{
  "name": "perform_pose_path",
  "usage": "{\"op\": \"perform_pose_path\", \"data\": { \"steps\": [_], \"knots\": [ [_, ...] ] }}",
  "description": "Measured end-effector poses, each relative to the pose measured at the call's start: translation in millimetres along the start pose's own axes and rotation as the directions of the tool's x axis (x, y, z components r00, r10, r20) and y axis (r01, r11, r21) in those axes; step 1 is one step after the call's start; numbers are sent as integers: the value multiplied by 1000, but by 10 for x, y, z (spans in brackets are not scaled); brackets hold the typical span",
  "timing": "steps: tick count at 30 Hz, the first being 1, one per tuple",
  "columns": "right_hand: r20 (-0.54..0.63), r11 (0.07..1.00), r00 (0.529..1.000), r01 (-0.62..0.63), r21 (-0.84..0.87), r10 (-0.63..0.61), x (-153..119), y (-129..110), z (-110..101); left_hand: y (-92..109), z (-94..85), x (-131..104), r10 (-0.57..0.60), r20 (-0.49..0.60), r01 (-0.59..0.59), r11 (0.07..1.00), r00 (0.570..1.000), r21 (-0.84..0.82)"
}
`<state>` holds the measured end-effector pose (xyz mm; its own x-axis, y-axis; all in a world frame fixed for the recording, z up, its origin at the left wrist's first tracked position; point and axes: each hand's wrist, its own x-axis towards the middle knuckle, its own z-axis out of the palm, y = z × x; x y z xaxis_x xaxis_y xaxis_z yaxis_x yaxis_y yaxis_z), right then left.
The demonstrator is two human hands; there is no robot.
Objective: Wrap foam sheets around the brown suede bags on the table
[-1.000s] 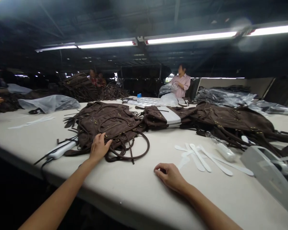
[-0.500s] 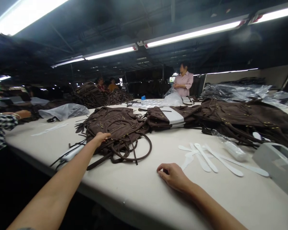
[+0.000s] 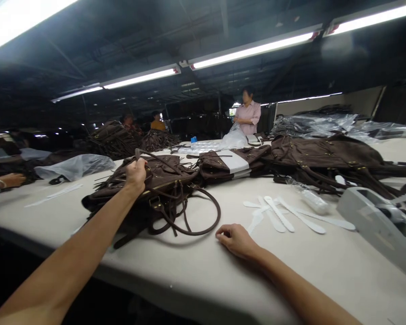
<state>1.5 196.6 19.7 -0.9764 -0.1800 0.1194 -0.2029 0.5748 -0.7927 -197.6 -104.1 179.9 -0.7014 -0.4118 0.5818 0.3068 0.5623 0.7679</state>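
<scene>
A dark brown handbag [image 3: 164,180] with tassels, long straps and brass-coloured fittings lies on the pale table to the left of centre. My left hand [image 3: 136,174] is closed around one of its handles, holding that handle up over the bag. A second handle loops out over the tabletop towards my right hand [image 3: 237,240]. That hand rests on the table with its fingers loosely curled in and nothing seen in them. Several white flat serrated strips [image 3: 279,214] lie fanned out beyond it.
A brown bag with a white band [image 3: 235,162] and a larger brown bag [image 3: 325,155] stretch to the right. A grey tape dispenser [image 3: 368,221] stands near a clear-wrapped roll [image 3: 313,201]. A co-worker's hand [image 3: 11,179] shows at far left; another person [image 3: 248,115] stands behind.
My left hand has risen, lifting a bag handle, and the bag's near left side has shifted forward over the white item there. My right hand stays on the table. The view has turned slightly right.
</scene>
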Motion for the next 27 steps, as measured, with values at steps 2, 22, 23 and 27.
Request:
{"op": "perform_pose_path", "data": {
  "steps": [2, 22, 23, 27],
  "knots": [
    [14, 972, 993, -120, 204, 119, 27, 8, 1, 183, 62, -94, 50, -6, -50, 997, 999, -62],
    [-50, 353, 985, -11, 936, 165, -158, -197, -539, 221, -192, -2551, 854, 228, -849, 506, 469, -150],
    [-36, 395, 990, -19, 919, 133, -199, -268, -517, 233, -234, -2574, 865, 267, -868, 473, 425, -151],
    [-79, 277, 992, 49, 960, 98, -251, -513, -452, 256, -370, -2674, 861, 391, -901, 407, 325, -148]
  ]
}}
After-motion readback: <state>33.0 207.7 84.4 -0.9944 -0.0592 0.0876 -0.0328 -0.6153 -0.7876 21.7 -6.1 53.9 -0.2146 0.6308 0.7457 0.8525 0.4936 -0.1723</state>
